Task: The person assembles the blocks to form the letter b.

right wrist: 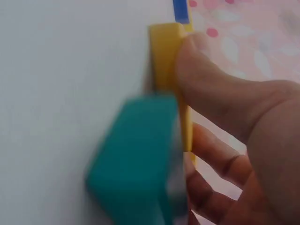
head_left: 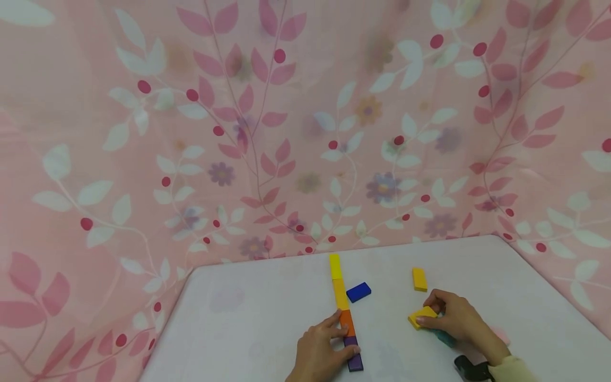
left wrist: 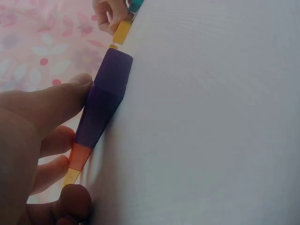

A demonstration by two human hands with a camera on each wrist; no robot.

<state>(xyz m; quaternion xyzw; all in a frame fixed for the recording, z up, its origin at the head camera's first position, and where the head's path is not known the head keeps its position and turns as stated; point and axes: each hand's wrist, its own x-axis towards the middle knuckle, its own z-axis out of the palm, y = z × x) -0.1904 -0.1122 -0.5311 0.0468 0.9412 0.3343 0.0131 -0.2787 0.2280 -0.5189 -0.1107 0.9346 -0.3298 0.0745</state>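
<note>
A row of blocks runs front to back in the head view: a bright yellow block (head_left: 336,267), a darker yellow block (head_left: 340,294), an orange block (head_left: 349,322) and a purple block (head_left: 355,362) nearest me. My left hand (head_left: 317,350) touches this row, its thumb on the purple block and its fingertips by the orange one. My right hand (head_left: 451,314) pinches a yellow block (head_left: 421,317) between thumb and fingers, low at the table. A teal block (right wrist: 140,154) lies close to that hand, blurred in the right wrist view and partly hidden in the head view.
A blue block (head_left: 359,292) lies just right of the row. Another yellow block (head_left: 419,279) lies farther back on the white table (head_left: 238,318). Something pink (head_left: 500,335) shows behind the right wrist, which wears a black device (head_left: 471,369). Patterned pink cloth (head_left: 305,132) hangs behind.
</note>
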